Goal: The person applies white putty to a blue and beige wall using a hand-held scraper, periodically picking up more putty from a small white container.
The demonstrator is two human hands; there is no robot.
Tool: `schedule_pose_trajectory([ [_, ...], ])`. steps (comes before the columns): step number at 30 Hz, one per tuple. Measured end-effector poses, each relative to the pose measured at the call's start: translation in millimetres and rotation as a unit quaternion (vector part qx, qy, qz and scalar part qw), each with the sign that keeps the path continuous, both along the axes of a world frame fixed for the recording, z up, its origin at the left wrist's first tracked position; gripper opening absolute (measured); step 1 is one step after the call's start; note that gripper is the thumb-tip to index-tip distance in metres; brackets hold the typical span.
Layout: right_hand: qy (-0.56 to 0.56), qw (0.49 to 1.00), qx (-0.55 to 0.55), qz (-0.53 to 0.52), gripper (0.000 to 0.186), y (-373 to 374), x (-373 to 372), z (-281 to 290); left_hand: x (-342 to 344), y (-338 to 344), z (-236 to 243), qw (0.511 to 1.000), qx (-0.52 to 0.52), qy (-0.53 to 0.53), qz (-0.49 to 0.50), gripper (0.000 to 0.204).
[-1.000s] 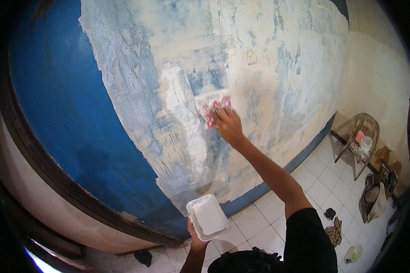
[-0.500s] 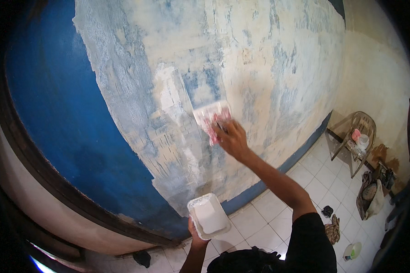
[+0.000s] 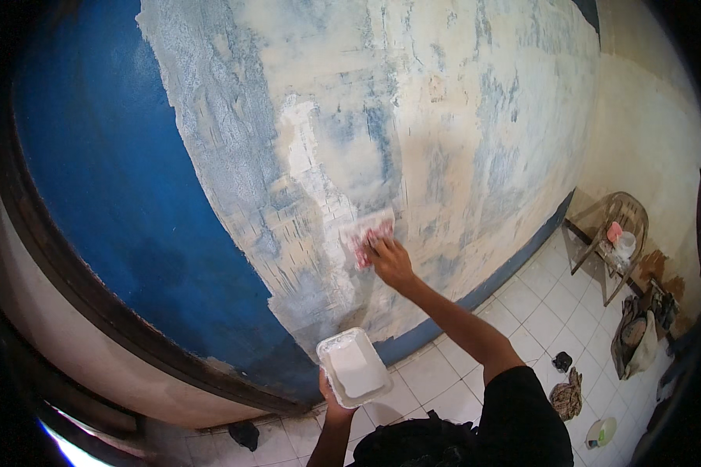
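Note:
My right hand (image 3: pixel 392 263) grips a red-and-white scraper (image 3: pixel 364 229) against the patchy, plastered wall (image 3: pixel 452 140), just right of a vertical streak of fresh white filler (image 3: pixel 304 144). The scraper's blade is smeared white and slightly blurred. Below, near the foot of the wall in view, my left hand (image 3: pixel 329 391) holds a white rectangular tray (image 3: pixel 354 367) of white paste from its left side. Blue paint (image 3: pixel 132 218) covers the wall's left part, bordered by a ragged edge of plaster.
A dark door frame (image 3: pixel 86 303) curves along the left. On the right, a worn chair (image 3: pixel 623 210) holds pink and white containers. Bags (image 3: pixel 639 342), a patterned rag (image 3: pixel 566 397), a pale green container (image 3: pixel 600 432) and a black bundle (image 3: pixel 243 436) lie on the white tiled floor (image 3: pixel 522 303).
My right hand has moved steadily down the wall with the scraper, from about mid-height to lower in the patched area. My left hand and the tray stay nearly where they were.

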State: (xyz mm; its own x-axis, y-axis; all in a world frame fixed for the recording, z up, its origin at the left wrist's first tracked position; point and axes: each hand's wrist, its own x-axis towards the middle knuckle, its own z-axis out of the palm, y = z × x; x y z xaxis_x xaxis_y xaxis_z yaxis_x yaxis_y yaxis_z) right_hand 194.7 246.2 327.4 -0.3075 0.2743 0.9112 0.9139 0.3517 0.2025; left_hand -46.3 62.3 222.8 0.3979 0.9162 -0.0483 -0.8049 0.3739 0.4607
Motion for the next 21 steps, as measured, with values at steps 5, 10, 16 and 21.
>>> schedule_pose_trajectory([
  [5, 0.001, 0.993, -0.115, 0.013, 0.037, -32.2, 12.5, -13.6, -12.4, 0.0, -10.2, 0.993, 0.036, 0.107, 0.045, 0.068],
  [10, 0.05, 0.993, 0.103, 0.002, 0.046, -14.2, 27.4, 144.5, -3.3, 8.2, -13.4, 1.0, 0.001, 0.017, 0.003, 0.072],
  [16, 0.038, 0.979, 0.199, -0.024, 0.04, 29.7, 52.1, 229.5, 8.6, 13.4, -10.5, 0.999, 0.001, -0.004, -0.037, 0.076],
  [21, 0.054, 0.992, 0.112, -0.03, 0.034, 42.4, 48.3, 95.8, 2.9, 16.8, -25.4, 1.0, -0.021, 0.013, -0.002, 0.074],
])
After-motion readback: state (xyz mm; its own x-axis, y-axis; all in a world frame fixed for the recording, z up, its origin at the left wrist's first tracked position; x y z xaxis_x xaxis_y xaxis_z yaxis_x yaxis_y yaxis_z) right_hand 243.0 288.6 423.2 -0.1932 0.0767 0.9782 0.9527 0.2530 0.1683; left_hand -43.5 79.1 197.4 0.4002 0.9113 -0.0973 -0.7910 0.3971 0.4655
